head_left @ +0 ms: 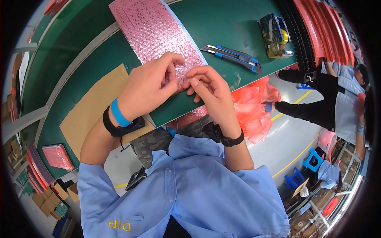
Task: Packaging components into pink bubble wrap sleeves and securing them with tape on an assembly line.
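A long sheet of pink bubble wrap (158, 33) lies across the green table (234, 27), its near end under my hands. My left hand (152, 81) is bent over that end, thumb and forefinger curled toward each other in a pinch. Close to its right, my right hand (210, 85) has its fingers curled and its thumb pressed against them. Whatever either pinch holds is hidden or too small to make out. A blue and black utility knife (234, 56) lies to the right of the wrap, blade end toward it, touched by neither hand.
A clear box (276, 37) with yellow tape stands at the far right. Brown cardboard (97, 103) and a smaller pink bubble-wrap piece (57, 156) lie at left. Red plastic (254, 107) hangs beside the table's front edge. Another person (333, 99) stands at right, near blue stools (313, 159).
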### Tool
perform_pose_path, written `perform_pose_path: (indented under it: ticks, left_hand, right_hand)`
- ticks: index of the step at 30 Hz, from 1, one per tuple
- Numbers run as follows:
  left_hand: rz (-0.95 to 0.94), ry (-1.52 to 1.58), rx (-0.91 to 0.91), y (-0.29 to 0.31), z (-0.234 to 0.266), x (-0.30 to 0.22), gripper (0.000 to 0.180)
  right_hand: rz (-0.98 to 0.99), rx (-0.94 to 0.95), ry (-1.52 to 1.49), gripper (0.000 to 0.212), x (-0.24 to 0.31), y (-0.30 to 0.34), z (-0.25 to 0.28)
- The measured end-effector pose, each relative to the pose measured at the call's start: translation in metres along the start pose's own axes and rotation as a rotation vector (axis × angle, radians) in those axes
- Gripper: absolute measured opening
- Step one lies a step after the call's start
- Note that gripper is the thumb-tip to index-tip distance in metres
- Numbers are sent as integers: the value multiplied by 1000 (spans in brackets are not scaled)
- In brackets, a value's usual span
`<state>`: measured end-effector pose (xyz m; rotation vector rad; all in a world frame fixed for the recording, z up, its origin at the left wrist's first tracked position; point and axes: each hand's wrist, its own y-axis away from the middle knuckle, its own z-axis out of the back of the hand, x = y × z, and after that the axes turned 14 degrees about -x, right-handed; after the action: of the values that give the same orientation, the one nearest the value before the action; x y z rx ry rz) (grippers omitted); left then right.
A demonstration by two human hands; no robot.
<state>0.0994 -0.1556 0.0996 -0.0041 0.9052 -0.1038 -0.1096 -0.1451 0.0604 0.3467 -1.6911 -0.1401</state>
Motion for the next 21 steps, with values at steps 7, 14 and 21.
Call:
perform_pose_path:
  ticks: [7,14,21]
  left_hand:
    - [-287,-322,-104,14,-9,-1,29]
    - [-163,-306,-10,14,-8,-8,19]
    - [-242,-196,-110,19,-18,3,17]
  right_hand:
    - [55,43,-66,16,-9,-1,2]
    - [87,65,-94,17,-12,0,2]
    - [20,-47,-107,12,-1,17,7]
